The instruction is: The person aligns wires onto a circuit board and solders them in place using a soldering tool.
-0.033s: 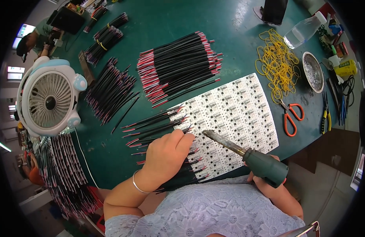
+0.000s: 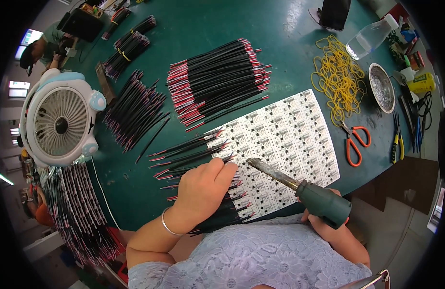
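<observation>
My left hand, a bangle on its wrist, is closed at the left edge of a white circuit board panel. Its fingertips are pressed together on a black wire, mostly hidden under the hand. Black wires with red and black ends lie in a row along that edge, some under my hand. In my right hand is a soldering iron with a green handle; the handle hides most of the fingers. The iron's tip points left over the panel, just right of my left fingertips.
A stack of black wires lies behind the panel, another pile to its left. A fan stands far left. Rightward are yellow rubber bands, orange-handled scissors, a metal bowl, pliers and a clear bottle.
</observation>
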A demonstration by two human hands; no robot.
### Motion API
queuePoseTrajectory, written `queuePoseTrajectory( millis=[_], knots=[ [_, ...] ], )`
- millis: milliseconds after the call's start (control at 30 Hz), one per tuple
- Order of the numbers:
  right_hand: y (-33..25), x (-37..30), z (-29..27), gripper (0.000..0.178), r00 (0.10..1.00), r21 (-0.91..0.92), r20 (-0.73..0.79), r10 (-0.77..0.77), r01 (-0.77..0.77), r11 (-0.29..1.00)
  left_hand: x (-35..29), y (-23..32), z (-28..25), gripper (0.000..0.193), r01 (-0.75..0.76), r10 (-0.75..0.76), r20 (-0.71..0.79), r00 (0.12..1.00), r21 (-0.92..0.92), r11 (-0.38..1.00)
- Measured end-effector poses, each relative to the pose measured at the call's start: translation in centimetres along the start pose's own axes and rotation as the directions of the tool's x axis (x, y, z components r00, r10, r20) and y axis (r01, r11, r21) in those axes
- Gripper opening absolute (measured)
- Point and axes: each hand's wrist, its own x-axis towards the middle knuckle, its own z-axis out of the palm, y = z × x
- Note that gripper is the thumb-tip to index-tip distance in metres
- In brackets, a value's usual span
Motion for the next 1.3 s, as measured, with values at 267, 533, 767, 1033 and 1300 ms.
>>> queuePoseTrajectory(
  millis=[267,533,767,1033,1300],
  knots=[
    [-0.8,1.1,-0.1,0.027,1.0,0.025,0.029,-0.011,0.01,1.0,0.1,-0.3,0.1,0.025,-0.059,0.056,-0.077,0.995,-0.039,0.997],
    [-1.3,1.7,-0.2,0.025,0.998,0.01,0.057,-0.016,0.015,1.0,0.1,-0.4,0.3,0.026,-0.066,0.061,-0.067,0.996,-0.084,0.994],
    [-1.2,1.8,-0.1,0.025,0.999,0.031,0.039,-0.027,0.026,0.999,0.2,-0.5,0.1,0.023,-0.069,0.067,-0.023,0.997,-0.074,0.995],
    [-1.7,1.8,-0.1,0.027,0.998,-0.084,0.0,-0.066,0.066,0.994,0.6,-0.1,-0.5,0.019,-0.042,0.046,0.057,0.997,-0.064,0.997],
    [-1.9,2.1,-1.2,0.018,0.991,-0.187,0.076,-0.108,0.121,0.975,0.8,0.0,-0.8,0.019,-0.031,0.035,0.114,0.993,-0.035,0.999]
  ],
)
